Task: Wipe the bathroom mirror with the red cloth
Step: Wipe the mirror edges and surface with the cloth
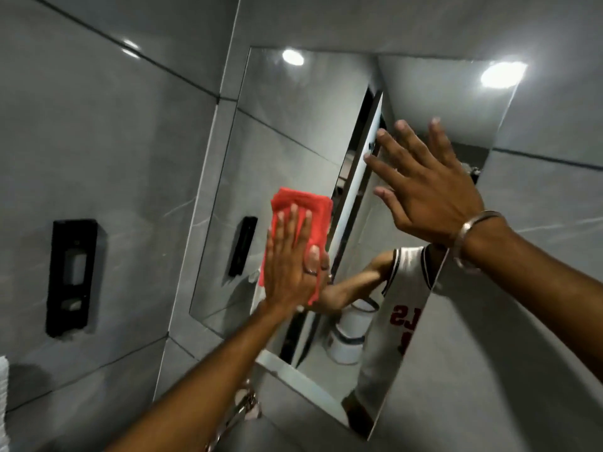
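Observation:
The bathroom mirror (287, 132) is a frameless rectangle on the grey tiled wall, tilted in the head view. My left hand (290, 259) lies flat, fingers pointing up, and presses the folded red cloth (311, 210) against the mirror's middle-left part. The cloth sticks out above and to the right of the fingers. My right hand (427, 187) is spread flat with fingers apart against the glass further right and higher, holding nothing. A metal bangle (466, 243) sits on its wrist. My arms and white jersey are reflected in the mirror.
A black wall dispenser (73, 275) hangs on the left wall tiles. A chrome tap (241, 409) shows below the mirror, behind my left forearm. A white towel edge (3, 402) is at the far left. Ceiling lights glare in the mirror's top.

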Action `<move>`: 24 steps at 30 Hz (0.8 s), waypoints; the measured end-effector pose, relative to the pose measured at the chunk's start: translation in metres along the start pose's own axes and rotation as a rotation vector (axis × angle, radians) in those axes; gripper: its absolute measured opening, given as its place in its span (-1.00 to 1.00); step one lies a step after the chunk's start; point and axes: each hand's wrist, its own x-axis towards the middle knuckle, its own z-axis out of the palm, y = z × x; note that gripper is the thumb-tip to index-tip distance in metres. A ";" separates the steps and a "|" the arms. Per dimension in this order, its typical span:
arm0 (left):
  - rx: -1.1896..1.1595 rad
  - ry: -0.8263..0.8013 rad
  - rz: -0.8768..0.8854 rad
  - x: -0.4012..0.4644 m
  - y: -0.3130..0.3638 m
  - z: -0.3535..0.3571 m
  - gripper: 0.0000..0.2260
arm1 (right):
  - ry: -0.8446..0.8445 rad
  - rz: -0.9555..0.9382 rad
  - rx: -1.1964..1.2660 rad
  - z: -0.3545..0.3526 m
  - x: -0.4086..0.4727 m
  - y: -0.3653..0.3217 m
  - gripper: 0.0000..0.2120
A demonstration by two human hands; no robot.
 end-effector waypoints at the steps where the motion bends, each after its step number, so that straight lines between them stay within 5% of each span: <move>1: -0.001 0.019 -0.016 0.028 -0.006 -0.006 -0.44 | 0.008 0.017 -0.011 -0.004 -0.001 0.012 -0.36; 7: 0.002 0.064 -0.158 0.159 0.003 -0.036 -0.39 | 0.040 0.104 -0.046 -0.016 -0.017 0.052 -0.36; 17: 0.048 0.003 0.348 0.117 0.125 -0.005 -0.39 | 0.012 0.404 -0.004 -0.019 -0.042 0.091 -0.38; 24: 0.009 0.020 0.345 0.169 0.171 -0.004 -0.37 | -0.014 0.547 0.020 -0.028 -0.075 0.119 -0.38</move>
